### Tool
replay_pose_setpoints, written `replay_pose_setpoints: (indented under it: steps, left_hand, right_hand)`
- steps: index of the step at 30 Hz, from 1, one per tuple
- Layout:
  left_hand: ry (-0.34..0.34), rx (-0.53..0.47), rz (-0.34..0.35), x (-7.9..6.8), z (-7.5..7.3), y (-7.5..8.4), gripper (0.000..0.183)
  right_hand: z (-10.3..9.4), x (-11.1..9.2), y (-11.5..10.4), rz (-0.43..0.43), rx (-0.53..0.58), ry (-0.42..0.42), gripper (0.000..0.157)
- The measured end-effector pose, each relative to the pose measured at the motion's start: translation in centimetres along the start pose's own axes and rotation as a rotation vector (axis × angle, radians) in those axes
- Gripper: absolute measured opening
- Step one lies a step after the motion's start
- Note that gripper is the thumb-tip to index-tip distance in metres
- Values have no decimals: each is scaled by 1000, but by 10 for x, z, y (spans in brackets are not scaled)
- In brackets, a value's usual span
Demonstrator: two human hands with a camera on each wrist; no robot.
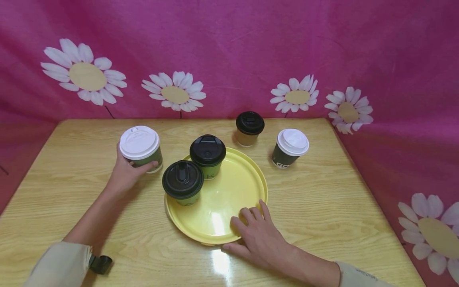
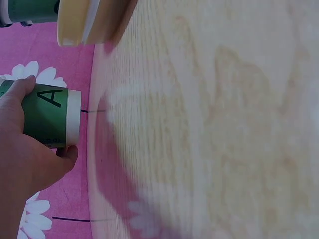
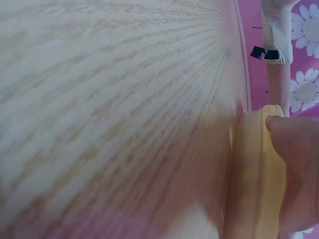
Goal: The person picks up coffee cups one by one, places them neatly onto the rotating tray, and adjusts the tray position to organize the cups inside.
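L hand, grip pinching white-lidded green cup, approx 10 o'clock of yellow tray; R hand, grip pinching tray rim, approx 4–5. Risk: low swing twd 3 o'clock cld knock nearest blk-lidded cup, tray's 9–10; over-squeezing might dent held cup.

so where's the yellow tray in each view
Head: the tray sits at the centre, with the right hand at its near right rim.
Left wrist: only part of its edge shows, at the top, left of centre.
Right wrist: its rim and side run down the lower right, against the right hand.
Shared landmark: the pink daisy cloth, along the top in head, at the left in left wrist, upper right in right wrist.
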State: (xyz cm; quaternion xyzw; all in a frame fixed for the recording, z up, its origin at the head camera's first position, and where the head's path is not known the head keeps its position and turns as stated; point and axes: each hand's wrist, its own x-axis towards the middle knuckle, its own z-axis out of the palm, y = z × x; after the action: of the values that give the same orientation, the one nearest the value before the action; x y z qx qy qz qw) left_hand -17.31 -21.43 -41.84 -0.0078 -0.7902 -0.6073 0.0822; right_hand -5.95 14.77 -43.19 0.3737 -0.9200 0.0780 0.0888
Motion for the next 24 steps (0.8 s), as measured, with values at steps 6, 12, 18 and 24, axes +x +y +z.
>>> replay_pose_setpoints:
  steps: [6,12,18,24]
  left_hand:
    - [-22,-18,26,-16,1,22,97]
    - [-49,15,36,-22,-2,18,97]
    - [-48,11,43,-26,-7,6,101]
    - [-48,34,42,-37,-11,9,102]
  right_hand:
    - [-1,0,0,4,0,-5,49]
    - [-1,0,-1,4,8,-4,48]
    - [-1,0,-1,3,6,1,48]
    - [0,0,-1,6,-1,-5,48]
